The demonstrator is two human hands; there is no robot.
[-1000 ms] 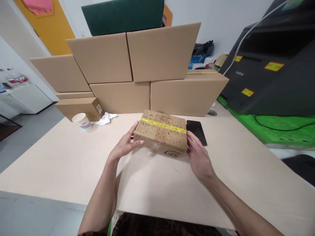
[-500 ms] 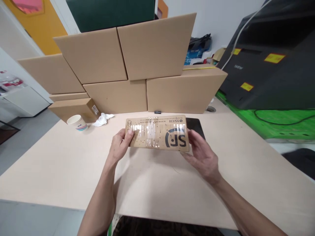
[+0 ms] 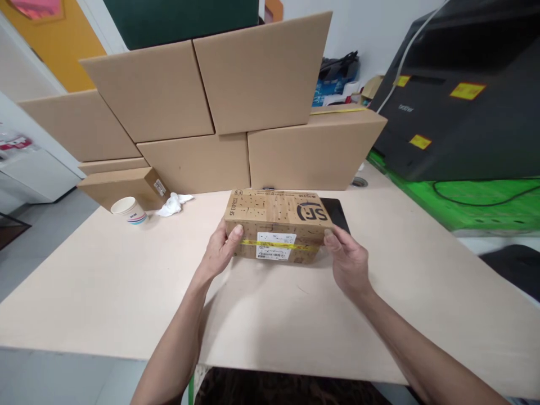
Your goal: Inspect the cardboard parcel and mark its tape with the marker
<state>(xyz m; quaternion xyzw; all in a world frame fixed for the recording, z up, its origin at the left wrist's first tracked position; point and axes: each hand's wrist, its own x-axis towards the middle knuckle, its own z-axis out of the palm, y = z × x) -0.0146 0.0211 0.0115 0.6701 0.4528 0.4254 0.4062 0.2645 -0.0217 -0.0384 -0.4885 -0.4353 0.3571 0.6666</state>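
A small brown cardboard parcel [image 3: 278, 216] with a dark logo, a yellow tape strip and a white label on its near face sits in front of me on the pale table [image 3: 105, 281]. My left hand [image 3: 221, 250] grips its left end, thumb on the near face. My right hand [image 3: 348, 259] grips its right end. A black phone [image 3: 337, 214] lies flat just behind the parcel's right end.
Several large plain cardboard boxes [image 3: 253, 84] are stacked along the table's back. A paper cup [image 3: 127, 210] and a crumpled white tissue [image 3: 172, 203] lie at the back left. A big black printer [image 3: 468, 101] stands on a green mat [image 3: 485, 205] at the right.
Both hands have turned the parcel over toward me: first the tape strip lay on top, then the logo face showed, now the labelled face with the tape points at me.
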